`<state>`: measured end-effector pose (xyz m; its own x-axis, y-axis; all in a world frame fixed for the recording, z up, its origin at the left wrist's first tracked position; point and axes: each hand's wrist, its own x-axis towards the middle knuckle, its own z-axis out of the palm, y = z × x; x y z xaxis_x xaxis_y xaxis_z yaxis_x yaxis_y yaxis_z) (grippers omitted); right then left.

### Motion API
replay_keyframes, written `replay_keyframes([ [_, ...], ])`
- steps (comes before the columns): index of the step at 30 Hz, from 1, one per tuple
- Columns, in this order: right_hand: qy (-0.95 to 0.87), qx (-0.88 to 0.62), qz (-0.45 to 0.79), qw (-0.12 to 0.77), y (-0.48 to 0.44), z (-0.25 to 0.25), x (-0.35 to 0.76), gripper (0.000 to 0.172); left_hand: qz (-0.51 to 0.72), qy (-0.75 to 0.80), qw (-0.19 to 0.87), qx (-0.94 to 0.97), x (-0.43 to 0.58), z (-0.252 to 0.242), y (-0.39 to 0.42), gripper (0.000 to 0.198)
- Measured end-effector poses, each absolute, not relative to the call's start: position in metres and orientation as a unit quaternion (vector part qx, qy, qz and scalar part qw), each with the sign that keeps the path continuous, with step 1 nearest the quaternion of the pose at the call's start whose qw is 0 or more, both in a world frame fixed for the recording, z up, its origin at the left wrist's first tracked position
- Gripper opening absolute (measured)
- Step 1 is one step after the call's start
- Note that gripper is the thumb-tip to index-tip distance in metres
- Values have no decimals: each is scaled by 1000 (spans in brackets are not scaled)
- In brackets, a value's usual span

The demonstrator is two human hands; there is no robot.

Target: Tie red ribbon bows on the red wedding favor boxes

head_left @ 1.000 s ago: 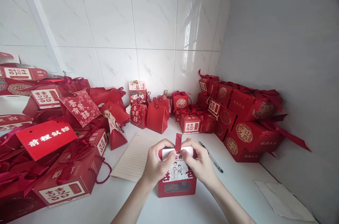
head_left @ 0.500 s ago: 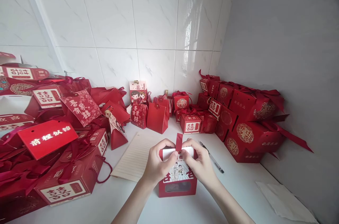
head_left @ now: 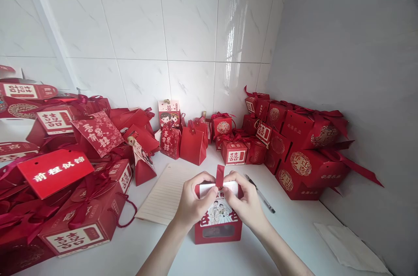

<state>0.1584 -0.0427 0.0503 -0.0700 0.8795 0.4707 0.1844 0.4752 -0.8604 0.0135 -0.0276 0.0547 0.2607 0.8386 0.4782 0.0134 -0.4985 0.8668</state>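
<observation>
Red box piles [head_left: 75,223] lie well off on both sides of the fingers. The little red box [head_left: 218,226] stands just under them. Left hand [head_left: 192,203] and right hand [head_left: 247,203] pinch its top together, so the red tab [head_left: 220,175] stands up between them.

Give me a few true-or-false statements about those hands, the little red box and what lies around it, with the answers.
1. The left hand and right hand both pinch the top of the small red box. True.
2. The pen lies left of the box. False: it lies to its right.
3. The lined sheet lies left of the box. True.
4. The box lies on its side. False: it stands upright on the white table.
</observation>
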Motion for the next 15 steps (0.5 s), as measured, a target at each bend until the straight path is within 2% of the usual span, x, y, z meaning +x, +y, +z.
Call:
replay_keyframes([
  [6, -662, -406, 316, 545, -44, 49, 162, 19, 523, 338, 370, 690, 14, 52, -27, 16],
  [11, -708, -403, 257, 521, -46, 53, 168, 20, 531, 347, 339, 695, 14, 54, -27, 14],
  [15, -707, -406, 212, 539, -46, 70, 168, 32, 525, 359, 349, 688, 15, 54, -27, 13],
])
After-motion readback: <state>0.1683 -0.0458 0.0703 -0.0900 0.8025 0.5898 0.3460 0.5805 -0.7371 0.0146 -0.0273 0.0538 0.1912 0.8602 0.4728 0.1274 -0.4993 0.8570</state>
